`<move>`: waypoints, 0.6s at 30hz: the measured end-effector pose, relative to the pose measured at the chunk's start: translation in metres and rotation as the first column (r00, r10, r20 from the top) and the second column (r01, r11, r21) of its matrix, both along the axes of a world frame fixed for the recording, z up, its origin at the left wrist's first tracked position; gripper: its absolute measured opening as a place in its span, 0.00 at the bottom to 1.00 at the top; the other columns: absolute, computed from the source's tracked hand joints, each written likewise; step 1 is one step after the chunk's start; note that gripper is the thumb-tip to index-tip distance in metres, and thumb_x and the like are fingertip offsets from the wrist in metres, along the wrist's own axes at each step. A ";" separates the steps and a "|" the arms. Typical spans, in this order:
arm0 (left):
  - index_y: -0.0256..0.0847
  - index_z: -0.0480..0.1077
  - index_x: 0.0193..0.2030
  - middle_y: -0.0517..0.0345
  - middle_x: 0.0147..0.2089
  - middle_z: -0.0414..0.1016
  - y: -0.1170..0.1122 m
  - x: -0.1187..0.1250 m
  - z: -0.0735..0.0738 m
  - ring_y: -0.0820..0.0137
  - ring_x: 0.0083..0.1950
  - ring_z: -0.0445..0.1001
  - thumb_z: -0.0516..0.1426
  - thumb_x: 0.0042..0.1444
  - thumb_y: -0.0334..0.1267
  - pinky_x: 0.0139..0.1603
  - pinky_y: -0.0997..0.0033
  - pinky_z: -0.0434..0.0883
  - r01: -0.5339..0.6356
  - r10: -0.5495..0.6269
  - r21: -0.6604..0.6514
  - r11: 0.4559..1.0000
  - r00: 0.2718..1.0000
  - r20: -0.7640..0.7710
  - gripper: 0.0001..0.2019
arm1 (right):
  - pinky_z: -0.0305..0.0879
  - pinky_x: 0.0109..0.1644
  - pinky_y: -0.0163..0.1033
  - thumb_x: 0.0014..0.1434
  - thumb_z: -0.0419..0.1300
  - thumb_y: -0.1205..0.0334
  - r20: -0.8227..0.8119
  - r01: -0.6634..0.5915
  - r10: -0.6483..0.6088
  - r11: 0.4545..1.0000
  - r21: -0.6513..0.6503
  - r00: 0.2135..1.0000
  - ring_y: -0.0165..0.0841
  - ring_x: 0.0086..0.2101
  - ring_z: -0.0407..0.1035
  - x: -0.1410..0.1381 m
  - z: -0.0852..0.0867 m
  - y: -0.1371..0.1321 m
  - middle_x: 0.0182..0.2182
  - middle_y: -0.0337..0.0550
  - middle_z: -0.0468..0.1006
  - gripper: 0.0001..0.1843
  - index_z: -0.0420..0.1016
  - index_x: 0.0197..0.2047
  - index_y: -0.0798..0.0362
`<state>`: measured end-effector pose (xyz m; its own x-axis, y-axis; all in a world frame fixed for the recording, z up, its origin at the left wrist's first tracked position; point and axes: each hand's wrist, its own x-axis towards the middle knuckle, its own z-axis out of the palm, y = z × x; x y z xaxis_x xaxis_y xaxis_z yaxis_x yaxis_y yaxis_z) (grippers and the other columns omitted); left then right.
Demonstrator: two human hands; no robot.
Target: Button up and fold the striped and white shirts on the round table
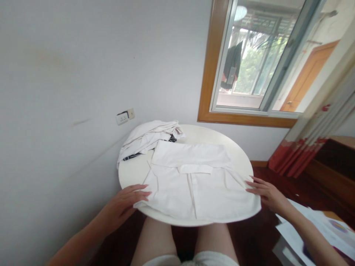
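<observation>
A white shirt (194, 184) lies spread flat on a round white table (133, 173), partly folded, its far part doubled back toward me. My left hand (126, 201) rests at the shirt's near left edge, fingers stretched out flat on the cloth. My right hand (266, 194) lies at the shirt's right edge, fingers extended and apart, touching the fabric. Neither hand grips anything.
A heap of white clothes with a dark striped piece (149, 138) sits at the table's far left. A wall with a socket (124, 116) stands behind, and a window (255, 62) to the right. Curtain (305, 144), wooden furniture (335, 162) and papers (318, 229) lie to the right.
</observation>
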<state>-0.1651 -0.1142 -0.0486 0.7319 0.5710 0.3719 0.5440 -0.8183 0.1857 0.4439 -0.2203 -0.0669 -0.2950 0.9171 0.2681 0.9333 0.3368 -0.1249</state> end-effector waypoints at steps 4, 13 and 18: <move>0.47 0.73 0.47 0.56 0.48 0.77 0.003 0.009 0.018 0.64 0.49 0.74 0.45 0.62 0.47 0.52 0.67 0.72 -0.108 0.122 -0.112 0.988 0.983 0.134 0.18 | 0.60 0.60 0.53 0.57 0.57 0.55 -0.259 -0.040 -0.007 0.983 -0.177 0.966 0.45 0.59 0.59 0.000 0.038 -0.002 0.53 0.44 0.73 0.13 0.81 0.42 0.42; 0.39 0.71 0.40 0.56 0.40 0.77 0.086 0.094 0.086 0.65 0.43 0.72 0.43 0.60 0.55 0.45 0.72 0.69 -0.461 0.501 -0.198 0.865 0.792 0.348 0.24 | 0.70 0.43 0.42 0.54 0.57 0.47 -0.724 0.123 -0.381 0.915 -0.384 0.575 0.41 0.39 0.74 -0.021 0.085 0.096 0.40 0.51 0.79 0.24 0.75 0.45 0.57; 0.37 0.69 0.45 0.44 0.44 0.76 0.166 0.129 0.076 0.59 0.48 0.72 0.42 0.62 0.47 0.46 0.65 0.67 -0.762 0.766 -0.085 0.642 0.634 0.103 0.20 | 0.69 0.40 0.40 0.57 0.52 0.56 -0.533 0.572 -0.646 0.753 -0.326 0.547 0.41 0.40 0.74 -0.048 0.068 0.178 0.42 0.53 0.78 0.19 0.74 0.46 0.58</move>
